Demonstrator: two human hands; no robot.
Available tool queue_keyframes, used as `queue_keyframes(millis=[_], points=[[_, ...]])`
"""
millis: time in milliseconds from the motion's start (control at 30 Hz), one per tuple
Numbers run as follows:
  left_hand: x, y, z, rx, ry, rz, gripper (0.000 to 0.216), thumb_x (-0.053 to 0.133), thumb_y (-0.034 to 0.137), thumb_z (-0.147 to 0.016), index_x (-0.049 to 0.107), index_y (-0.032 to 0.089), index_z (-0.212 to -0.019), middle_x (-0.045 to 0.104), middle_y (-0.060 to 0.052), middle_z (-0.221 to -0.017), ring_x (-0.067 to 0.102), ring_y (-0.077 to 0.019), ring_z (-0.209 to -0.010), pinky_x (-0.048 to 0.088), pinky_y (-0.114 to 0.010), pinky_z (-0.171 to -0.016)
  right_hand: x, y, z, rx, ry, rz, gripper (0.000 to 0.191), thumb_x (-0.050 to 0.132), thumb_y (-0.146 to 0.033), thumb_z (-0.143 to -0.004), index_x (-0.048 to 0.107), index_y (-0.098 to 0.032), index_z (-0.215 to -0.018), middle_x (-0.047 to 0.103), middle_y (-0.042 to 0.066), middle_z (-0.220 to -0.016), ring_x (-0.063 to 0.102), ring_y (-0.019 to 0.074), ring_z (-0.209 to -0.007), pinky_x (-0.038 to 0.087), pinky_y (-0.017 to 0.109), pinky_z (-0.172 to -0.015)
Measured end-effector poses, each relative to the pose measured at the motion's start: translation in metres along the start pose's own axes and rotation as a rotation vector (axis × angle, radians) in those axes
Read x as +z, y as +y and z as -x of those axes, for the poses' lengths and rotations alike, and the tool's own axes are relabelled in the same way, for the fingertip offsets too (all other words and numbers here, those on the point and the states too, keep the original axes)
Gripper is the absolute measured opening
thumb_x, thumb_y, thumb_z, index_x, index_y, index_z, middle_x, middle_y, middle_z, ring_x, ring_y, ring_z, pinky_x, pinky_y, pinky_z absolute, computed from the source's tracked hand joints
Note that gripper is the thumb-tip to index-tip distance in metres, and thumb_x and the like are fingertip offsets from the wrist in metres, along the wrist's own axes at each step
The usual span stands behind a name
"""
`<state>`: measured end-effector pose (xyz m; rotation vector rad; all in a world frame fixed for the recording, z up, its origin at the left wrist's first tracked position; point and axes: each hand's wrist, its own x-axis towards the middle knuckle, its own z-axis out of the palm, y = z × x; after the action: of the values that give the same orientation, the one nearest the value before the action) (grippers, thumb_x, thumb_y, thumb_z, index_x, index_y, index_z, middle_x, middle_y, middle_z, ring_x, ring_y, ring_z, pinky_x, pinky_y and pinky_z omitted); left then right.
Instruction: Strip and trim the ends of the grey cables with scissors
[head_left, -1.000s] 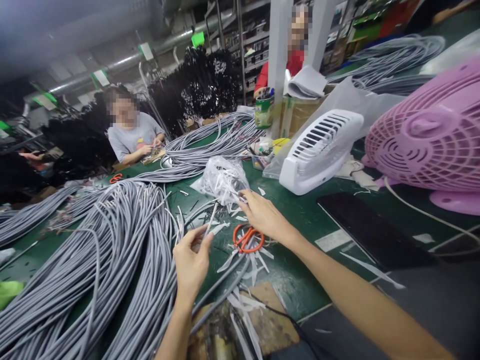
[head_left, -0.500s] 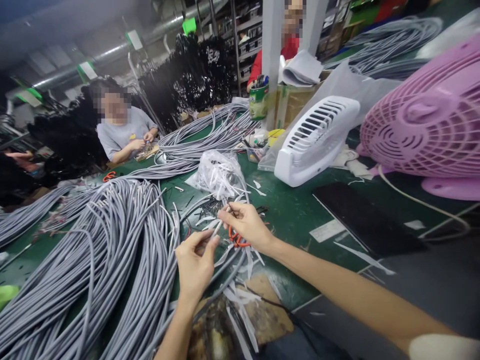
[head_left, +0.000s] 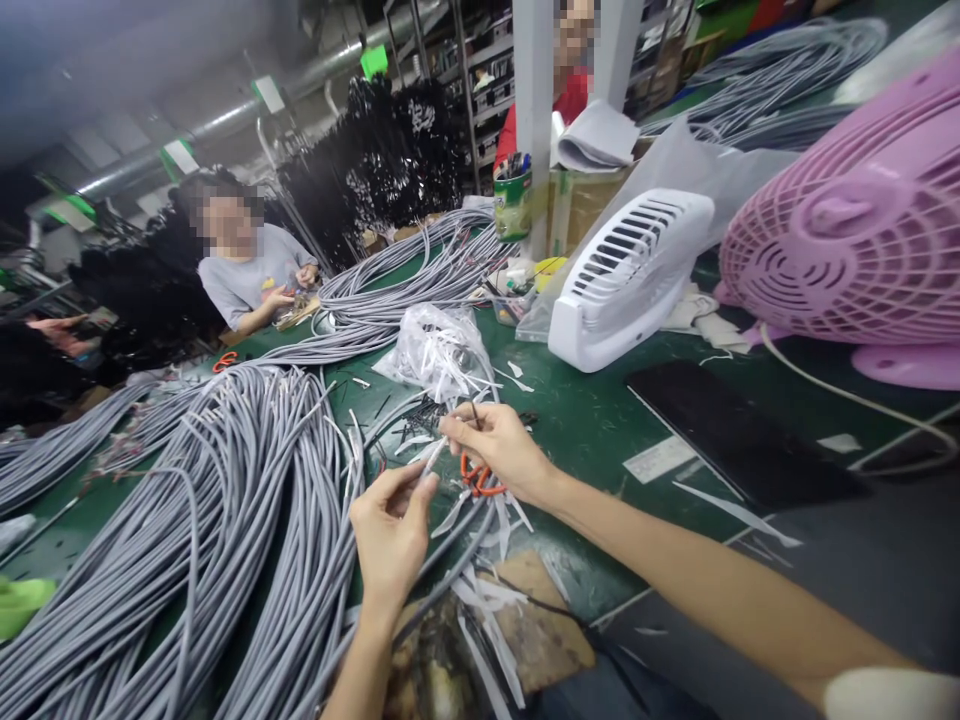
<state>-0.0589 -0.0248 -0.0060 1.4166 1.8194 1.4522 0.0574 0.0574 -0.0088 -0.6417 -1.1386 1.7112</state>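
My left hand [head_left: 394, 525] is closed around a grey cable [head_left: 429, 474] close to its end. At the cable's white end [head_left: 440, 447], the fingertips of my right hand [head_left: 501, 450] are pinched together. A thin dark piece [head_left: 474, 412] sticks up by the right fingers; whether it is held I cannot tell. Orange handles of a cutting tool [head_left: 480, 478] show just under the right hand. Its blades are hidden, and I cannot tell whether it lies on the table or hangs from the hand.
Large bundles of grey cables [head_left: 225, 470] cover the left side. A plastic bag of white strips [head_left: 435, 350] lies ahead among scraps. To the right are a white fan [head_left: 637, 280], a pink fan [head_left: 847, 240] and a black phone-like slab [head_left: 727, 430]. A co-worker [head_left: 255, 260] sits across the table.
The right hand has shifted slightly against the cable end, and more of the white part shows between my hands. The co-worker's hands have moved a little apart. The view has tilted slightly.
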Motion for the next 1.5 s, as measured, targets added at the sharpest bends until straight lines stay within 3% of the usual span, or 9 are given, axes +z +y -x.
queue_keyframes(millis=[200, 333, 533, 733, 1000, 1300, 1500], points=[[0.0, 0.0, 0.004, 0.087, -0.014, -0.053, 0.016, 0.063, 0.028, -0.07, 0.07, 0.014, -0.073, 0.066, -0.003, -0.059, 0.061, -0.0144, -0.051, 0.047, -0.021, -0.047, 0.006, 0.004, 0.003, 0.0, -0.045, 0.062, 0.039, 0.075, -0.048, -0.053, 0.055, -0.015, -0.059, 0.052, -0.005, -0.047, 0.043, 0.0063, -0.043, 0.03, 0.02, -0.042], [0.0, 0.001, 0.003, 0.114, -0.019, -0.095, 0.017, 0.063, 0.028, -0.071, 0.07, 0.014, -0.075, 0.068, -0.004, -0.063, 0.062, -0.0147, -0.055, 0.048, -0.021, -0.05, 0.003, 0.007, 0.004, -0.063, -0.066, 0.174, 0.039, 0.068, -0.052, -0.061, 0.054, -0.016, -0.062, 0.051, -0.004, -0.05, 0.047, 0.0087, -0.047, 0.036, 0.021, -0.047], [-0.005, 0.001, 0.0, 0.081, 0.067, -0.083, 0.021, 0.061, 0.031, -0.073, 0.071, 0.015, -0.082, 0.07, -0.006, -0.072, 0.065, -0.0172, -0.065, 0.051, -0.024, -0.057, -0.005, 0.003, 0.009, -0.4, 0.083, 0.667, 0.03, 0.041, -0.039, -0.087, 0.058, -0.015, -0.094, 0.058, 0.0, -0.061, 0.049, 0.0109, -0.048, 0.036, 0.022, -0.049], [-0.011, 0.0, -0.002, 0.037, 0.134, -0.033, 0.025, 0.062, 0.034, -0.073, 0.072, 0.015, -0.086, 0.07, -0.007, -0.079, 0.066, -0.018, -0.068, 0.052, -0.025, -0.06, -0.001, 0.009, 0.018, -0.618, -0.001, 0.998, 0.031, 0.04, -0.028, -0.089, 0.062, -0.017, -0.071, 0.064, 0.003, -0.063, 0.057, 0.013, -0.058, 0.038, 0.021, -0.057], [-0.009, 0.002, 0.002, 0.088, 0.114, -0.092, 0.023, 0.062, 0.033, -0.073, 0.072, 0.015, -0.083, 0.069, -0.007, -0.075, 0.063, -0.0164, -0.064, 0.05, -0.024, -0.055, 0.001, 0.008, 0.02, -0.586, -0.04, 0.971, 0.032, 0.042, -0.028, -0.089, 0.062, -0.016, -0.068, 0.064, 0.004, -0.063, 0.055, 0.0126, -0.055, 0.036, 0.022, -0.055], [-0.007, 0.003, 0.0, 0.031, 0.063, -0.033, 0.022, 0.063, 0.031, -0.071, 0.071, 0.013, -0.081, 0.072, -0.008, -0.075, 0.067, -0.0186, -0.067, 0.054, -0.026, -0.061, 0.002, 0.01, 0.017, -0.485, -0.111, 0.848, 0.039, 0.042, -0.035, -0.087, 0.059, -0.015, -0.058, 0.045, -0.003, -0.046, 0.035, 0.0079, -0.042, 0.024, 0.021, -0.045], [-0.005, 0.004, -0.002, -0.006, 0.043, -0.038, 0.025, 0.062, 0.034, -0.071, 0.071, 0.012, -0.08, 0.071, -0.008, -0.071, 0.067, -0.0195, -0.063, 0.053, -0.026, -0.056, 0.003, 0.01, 0.019, -0.51, -0.082, 0.894, 0.041, 0.04, -0.036, -0.089, 0.06, -0.015, -0.06, 0.05, -0.001, -0.049, 0.039, 0.0088, -0.045, 0.026, 0.021, -0.047]])
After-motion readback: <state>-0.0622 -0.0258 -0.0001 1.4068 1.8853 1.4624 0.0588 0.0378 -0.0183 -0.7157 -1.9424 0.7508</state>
